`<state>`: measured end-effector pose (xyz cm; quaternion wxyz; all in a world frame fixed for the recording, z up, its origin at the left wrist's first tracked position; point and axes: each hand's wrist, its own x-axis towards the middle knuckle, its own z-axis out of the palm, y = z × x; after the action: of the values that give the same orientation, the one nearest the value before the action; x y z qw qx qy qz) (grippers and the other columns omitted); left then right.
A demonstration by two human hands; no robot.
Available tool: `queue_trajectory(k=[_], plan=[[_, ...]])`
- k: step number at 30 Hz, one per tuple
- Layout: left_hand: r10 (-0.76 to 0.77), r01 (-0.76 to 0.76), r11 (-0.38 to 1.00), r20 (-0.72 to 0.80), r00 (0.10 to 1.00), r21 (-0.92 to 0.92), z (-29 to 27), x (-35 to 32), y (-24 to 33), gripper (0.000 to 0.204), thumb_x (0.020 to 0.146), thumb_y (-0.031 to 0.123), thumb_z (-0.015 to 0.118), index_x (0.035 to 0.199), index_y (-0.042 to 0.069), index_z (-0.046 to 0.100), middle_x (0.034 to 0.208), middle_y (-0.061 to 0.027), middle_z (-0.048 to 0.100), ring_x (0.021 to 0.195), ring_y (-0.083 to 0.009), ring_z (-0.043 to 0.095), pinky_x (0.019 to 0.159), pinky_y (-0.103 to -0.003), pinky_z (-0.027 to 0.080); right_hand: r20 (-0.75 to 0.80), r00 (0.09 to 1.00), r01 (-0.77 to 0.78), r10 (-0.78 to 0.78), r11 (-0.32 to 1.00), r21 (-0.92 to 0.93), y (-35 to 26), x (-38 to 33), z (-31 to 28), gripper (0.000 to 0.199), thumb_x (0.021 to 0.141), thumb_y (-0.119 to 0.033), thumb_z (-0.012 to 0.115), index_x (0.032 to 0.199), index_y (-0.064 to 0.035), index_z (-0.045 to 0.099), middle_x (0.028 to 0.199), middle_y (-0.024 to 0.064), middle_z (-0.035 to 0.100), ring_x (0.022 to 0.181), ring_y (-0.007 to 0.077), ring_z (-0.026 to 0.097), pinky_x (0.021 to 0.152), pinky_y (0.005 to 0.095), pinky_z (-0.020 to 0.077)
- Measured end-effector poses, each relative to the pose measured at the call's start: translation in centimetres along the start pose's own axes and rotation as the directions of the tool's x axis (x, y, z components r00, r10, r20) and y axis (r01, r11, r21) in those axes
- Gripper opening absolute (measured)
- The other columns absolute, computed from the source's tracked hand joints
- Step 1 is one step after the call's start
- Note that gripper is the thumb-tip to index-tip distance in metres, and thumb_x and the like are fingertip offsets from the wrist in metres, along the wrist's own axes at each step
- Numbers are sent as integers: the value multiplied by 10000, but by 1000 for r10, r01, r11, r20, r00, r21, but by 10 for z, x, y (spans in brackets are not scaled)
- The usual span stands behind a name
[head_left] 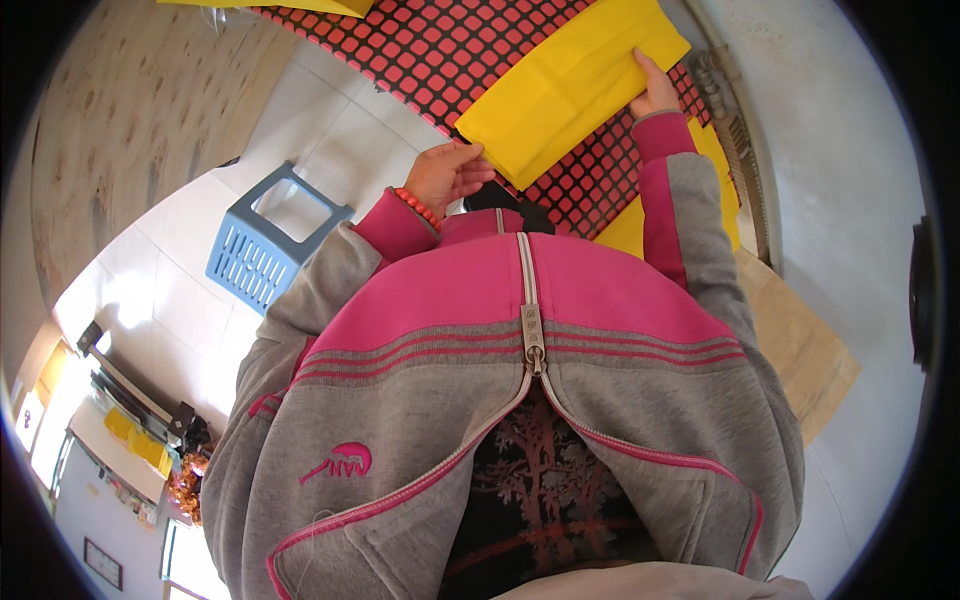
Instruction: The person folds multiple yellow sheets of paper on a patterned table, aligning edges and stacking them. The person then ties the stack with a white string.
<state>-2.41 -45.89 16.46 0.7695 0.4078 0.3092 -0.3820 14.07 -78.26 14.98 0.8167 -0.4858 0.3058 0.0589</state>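
Zipped grey-pink jacket (520,400) foreground. Left hand (447,175) pinches, right hand (655,92) presses flat folded yellow sheet (570,85); fold apparently done, creasing remains.

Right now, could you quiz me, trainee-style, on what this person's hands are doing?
1. True or false: the yellow folded sheet lies on a red-and-black grid mat.
2. Which hand presses flat on the sheet's far end? A) left hand B) right hand C) neither
3. Fill in: the blue plastic ____ stands on the white tiled floor, on the person's left.

Key: 1 true. 2 B; the left hand's fingers curl at the sheet's near corner. 3 stool.
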Motion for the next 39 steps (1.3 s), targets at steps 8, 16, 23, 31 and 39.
queue_trajectory(k=[8, 16, 23, 31, 39], plan=[[717, -635, -59, 475, 510, 770, 41, -30, 20, 145, 813, 112, 700, 923, 41, 637, 890, -90, 667, 805, -242, 658, 690, -339, 524, -27, 1000, -3, 2, 1000, -29, -5, -6, 5, 397, 935, -189, 648, 1285, -35, 540, 1283, 94, 595, 1179, 258, 565, 976, 386, 480], [507, -627, -492, 784, 358, 604, 55, -10, 20, 410, 746, 204, 745, 1096, 38, 610, 1300, -179, 547, 1240, -359, 497, 1057, -544, 353, -175, 985, -49, 16, 981, -187, -30, -45, -26, 473, 953, -338, 616, 1359, -114, 527, 1318, 70, 587, 1233, 183, 541, 1044, 345, 396], [614, -631, -471, 743, 267, 617, 22, -18, 26, 373, 745, 198, 722, 1064, 48, 599, 1178, -145, 607, 1172, -326, 555, 1094, -575, 325, -142, 969, 160, -204, 948, -276, -4, -58, -58, 590, 980, -352, 556, 1422, 13, 413, 1415, 128, 517, 1334, 220, 464, 1130, 353, 325], [758, -470, -234, 462, 461, 851, -51, -66, 17, 300, 799, 161, 710, 1077, 92, 618, 1043, -96, 656, 1058, -289, 615, 1090, -544, 338, -220, 959, -201, 177, 976, -88, 111, -59, -120, 320, 964, -415, 590, 1162, -164, 598, 1100, -19, 614, 892, 104, 584, 733, 255, 471], [785, -471, -252, 463, 411, 845, -74, -71, 11, 259, 814, 151, 725, 1058, 104, 651, 1028, -77, 686, 990, -278, 641, 1037, -523, 379, -104, 994, 43, -40, 999, 33, 111, -82, -104, 492, 992, -290, 506, 1403, -28, 431, 1340, 127, 569, 1221, 283, 546, 1012, 356, 449]])
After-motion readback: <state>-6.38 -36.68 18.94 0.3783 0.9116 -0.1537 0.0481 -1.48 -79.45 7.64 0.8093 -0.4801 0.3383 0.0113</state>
